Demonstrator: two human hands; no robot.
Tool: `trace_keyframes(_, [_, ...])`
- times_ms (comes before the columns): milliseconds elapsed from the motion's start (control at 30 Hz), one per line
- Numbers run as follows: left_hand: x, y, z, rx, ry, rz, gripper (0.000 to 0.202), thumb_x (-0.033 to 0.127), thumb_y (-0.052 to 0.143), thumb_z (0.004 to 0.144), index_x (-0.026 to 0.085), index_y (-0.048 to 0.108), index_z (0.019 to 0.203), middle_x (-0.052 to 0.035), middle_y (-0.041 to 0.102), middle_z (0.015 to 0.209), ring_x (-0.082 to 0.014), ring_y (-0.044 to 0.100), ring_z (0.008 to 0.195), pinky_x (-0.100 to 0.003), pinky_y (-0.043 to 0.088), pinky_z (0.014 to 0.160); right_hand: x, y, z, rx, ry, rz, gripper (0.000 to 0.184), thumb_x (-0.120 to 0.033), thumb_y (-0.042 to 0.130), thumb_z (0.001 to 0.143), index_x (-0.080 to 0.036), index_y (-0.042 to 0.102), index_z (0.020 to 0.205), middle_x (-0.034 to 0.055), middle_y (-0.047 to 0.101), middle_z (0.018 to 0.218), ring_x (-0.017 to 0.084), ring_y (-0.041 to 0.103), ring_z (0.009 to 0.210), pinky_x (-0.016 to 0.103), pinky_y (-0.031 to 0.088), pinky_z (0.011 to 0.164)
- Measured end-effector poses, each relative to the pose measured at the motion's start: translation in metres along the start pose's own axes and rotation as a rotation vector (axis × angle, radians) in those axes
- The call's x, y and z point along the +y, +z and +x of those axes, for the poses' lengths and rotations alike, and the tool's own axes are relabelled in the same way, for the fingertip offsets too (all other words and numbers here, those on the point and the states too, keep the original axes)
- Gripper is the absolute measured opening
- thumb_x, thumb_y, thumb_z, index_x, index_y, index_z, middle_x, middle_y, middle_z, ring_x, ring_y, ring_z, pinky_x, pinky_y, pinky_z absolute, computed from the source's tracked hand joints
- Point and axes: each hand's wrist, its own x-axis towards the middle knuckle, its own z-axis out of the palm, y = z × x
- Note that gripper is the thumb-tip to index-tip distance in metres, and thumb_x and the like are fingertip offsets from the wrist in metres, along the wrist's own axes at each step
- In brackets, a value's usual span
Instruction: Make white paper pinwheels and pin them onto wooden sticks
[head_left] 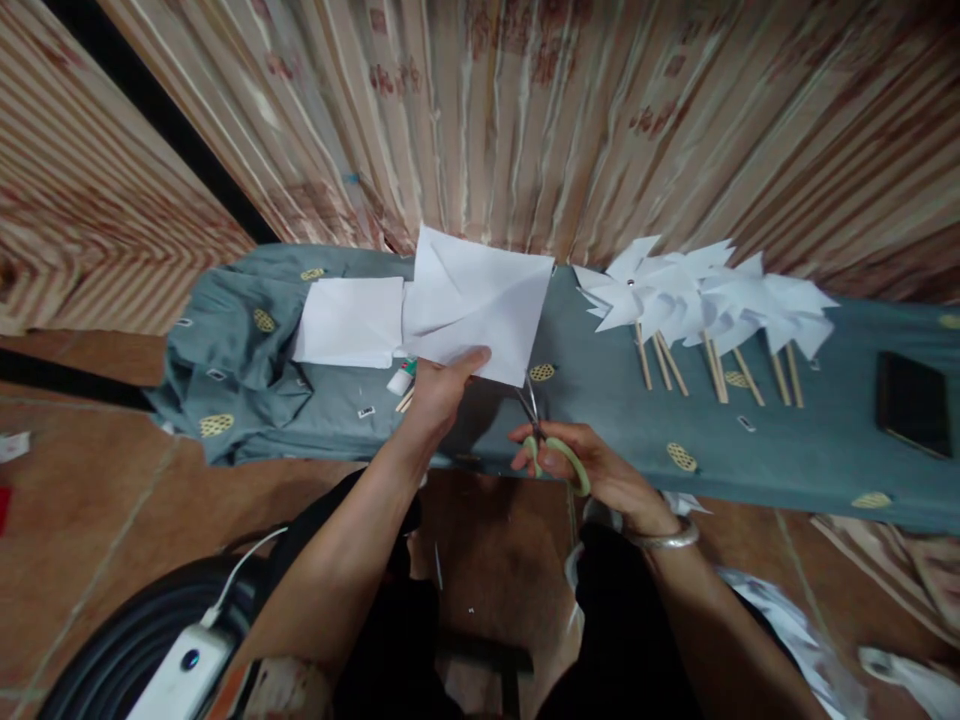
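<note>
My left hand [442,390] grips a square sheet of white paper [480,290] by its near edge, the thumb lying on top. Slits or creases run inward from the left side of the sheet. In my right hand [592,455] is a pair of scissors [568,464] with light green handles, its blades at the sheet's near right corner. A stack of white paper [352,318] lies to the left of the held sheet. Under my left wrist, a small green and white item [401,377] and some thin wooden sticks [406,401] are partly hidden.
Several white paper pinwheels [705,290] on wooden sticks lie overlapping on the cloth-covered bench [630,430]. A dark phone [911,402] rests at the right end. Behind stands a pleated curtain [510,130]. Below left are a white device [187,665] with a cable and a black coil [127,640].
</note>
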Motion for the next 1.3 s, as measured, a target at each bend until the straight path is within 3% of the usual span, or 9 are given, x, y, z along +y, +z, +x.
trace_keyframes(133, [-0.004, -0.001, -0.002, -0.034, -0.032, 0.045, 0.03, 0.026, 0.082, 0.051, 0.014, 0.067, 0.074, -0.0093, 0.073, 0.084, -0.0253, 0.069, 0.086, -0.039, 0.055, 0.08, -0.002, -0.001, 0.0, 0.023, 0.014, 0.02, 0.048, -0.061, 0.071, 0.074, -0.019, 0.07, 0.099, 0.005, 0.072, 0.084, 0.016, 0.065, 0.073, 0.028, 0.054, 0.068])
trace_keyframes(333, [-0.009, -0.001, -0.004, -0.047, -0.036, 0.084, 0.026, 0.028, 0.082, 0.052, 0.014, 0.066, 0.069, -0.0085, 0.071, 0.073, -0.0288, 0.068, 0.094, -0.04, 0.055, 0.083, 0.003, -0.002, 0.003, 0.043, 0.01, 0.043, 0.046, -0.061, 0.072, 0.073, -0.02, 0.07, 0.094, 0.0028, 0.071, 0.078, 0.015, 0.064, 0.069, 0.027, 0.055, 0.067])
trace_keyframes(600, [-0.012, 0.001, -0.004, -0.069, -0.014, 0.072, 0.036, 0.027, 0.079, 0.053, 0.014, 0.069, 0.085, -0.0088, 0.073, 0.082, -0.0262, 0.068, 0.09, -0.039, 0.055, 0.082, 0.005, -0.002, 0.004, 0.027, 0.02, 0.023, 0.048, -0.062, 0.07, 0.074, -0.019, 0.069, 0.094, 0.0013, 0.067, 0.076, 0.013, 0.06, 0.068, 0.025, 0.051, 0.064])
trace_keyframes(1067, [-0.013, -0.002, -0.004, -0.093, -0.007, 0.109, 0.027, 0.027, 0.078, 0.055, 0.015, 0.068, 0.077, -0.0071, 0.072, 0.078, -0.0267, 0.066, 0.094, -0.041, 0.053, 0.085, 0.008, -0.004, 0.005, -0.005, 0.02, -0.04, 0.053, -0.065, 0.066, 0.077, -0.017, 0.066, 0.098, 0.0023, 0.065, 0.078, 0.013, 0.059, 0.07, 0.025, 0.049, 0.065])
trace_keyframes(1300, [-0.013, -0.001, -0.004, -0.104, 0.013, 0.089, 0.039, 0.027, 0.078, 0.056, 0.014, 0.07, 0.092, -0.0084, 0.073, 0.086, -0.0261, 0.067, 0.092, -0.041, 0.053, 0.085, 0.005, -0.004, 0.005, -0.009, 0.017, -0.083, 0.053, -0.067, 0.064, 0.077, -0.017, 0.065, 0.097, 0.0021, 0.063, 0.077, 0.014, 0.056, 0.069, 0.026, 0.046, 0.063])
